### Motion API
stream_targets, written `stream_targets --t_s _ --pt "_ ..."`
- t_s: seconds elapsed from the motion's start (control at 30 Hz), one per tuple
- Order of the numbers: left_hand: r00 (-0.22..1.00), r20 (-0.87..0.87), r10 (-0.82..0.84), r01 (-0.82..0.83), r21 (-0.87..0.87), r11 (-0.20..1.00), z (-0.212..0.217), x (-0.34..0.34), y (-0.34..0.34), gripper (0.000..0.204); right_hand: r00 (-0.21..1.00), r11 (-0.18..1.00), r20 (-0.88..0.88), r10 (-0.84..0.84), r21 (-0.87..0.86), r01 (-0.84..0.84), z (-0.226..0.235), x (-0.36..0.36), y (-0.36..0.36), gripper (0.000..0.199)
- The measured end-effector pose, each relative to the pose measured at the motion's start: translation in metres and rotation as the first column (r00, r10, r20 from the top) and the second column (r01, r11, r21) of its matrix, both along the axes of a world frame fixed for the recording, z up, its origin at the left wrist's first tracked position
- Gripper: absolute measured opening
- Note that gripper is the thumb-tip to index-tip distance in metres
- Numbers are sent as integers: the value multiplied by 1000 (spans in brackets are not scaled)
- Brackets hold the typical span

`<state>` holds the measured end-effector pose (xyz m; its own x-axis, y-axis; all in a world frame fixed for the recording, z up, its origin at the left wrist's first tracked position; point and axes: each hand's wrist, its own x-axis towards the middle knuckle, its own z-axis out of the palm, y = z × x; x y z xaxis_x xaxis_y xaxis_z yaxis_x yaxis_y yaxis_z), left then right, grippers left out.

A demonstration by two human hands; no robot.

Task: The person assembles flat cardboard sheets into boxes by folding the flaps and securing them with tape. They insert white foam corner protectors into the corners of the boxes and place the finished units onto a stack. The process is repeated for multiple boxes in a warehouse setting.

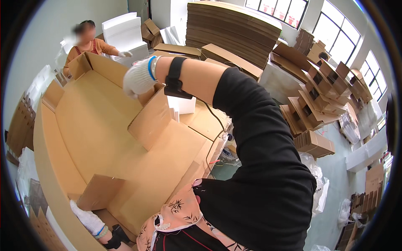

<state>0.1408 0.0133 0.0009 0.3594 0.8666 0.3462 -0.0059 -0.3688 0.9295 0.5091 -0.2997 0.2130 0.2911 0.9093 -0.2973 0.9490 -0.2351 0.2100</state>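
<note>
A long, shallow brown cardboard box [94, 111] lies open before me, with upright side walls and corner flaps. My right hand [140, 78], in a white knit glove, reaches across to its right wall. The fingers are curled closed at the top edge there, beside a raised flap [153, 117]. At the near left corner my left hand [87, 218], also gloved, is closed at the side wall, next to another raised flap [100, 192]. Its fingertips are partly hidden. Dark straps circle both forearms. A co-worker [90, 44] in white gloves stands at the box's far end.
White foam blocks [121, 31] stand behind the co-worker. A tall stack of flat cardboard [232, 35] rises at the back. Folded cartons [322, 96] are piled on the right, above more cardboard [314, 143]. A black cable [213, 152] hangs beside the work table.
</note>
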Motion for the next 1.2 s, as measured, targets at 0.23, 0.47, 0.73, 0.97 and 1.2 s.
stream_targets --t_s 0.23,0.47,0.73,0.97,1.2 --pt "983 185 -8 68 -317 946 20 14 -15 41 924 972 -361 125 232 -41 -72 24 -34 49" --pt "964 267 -17 130 -411 903 17 -4 2 45 941 975 -326 -87 164 147 -36 -6 -57 78" --pt "982 182 55 34 -454 890 39 14 -27 68 844 500 -209 494 862 -79 -86 44 -112 46" --pt "962 204 182 -57 -500 864 27 -17 -10 70 746 179 -266 -611 871 457 -172 167 -316 47" --pt "936 187 298 -179 -477 861 25 -20 3 68 -57 -58 -11 -998 321 945 -351 218 -527 83"
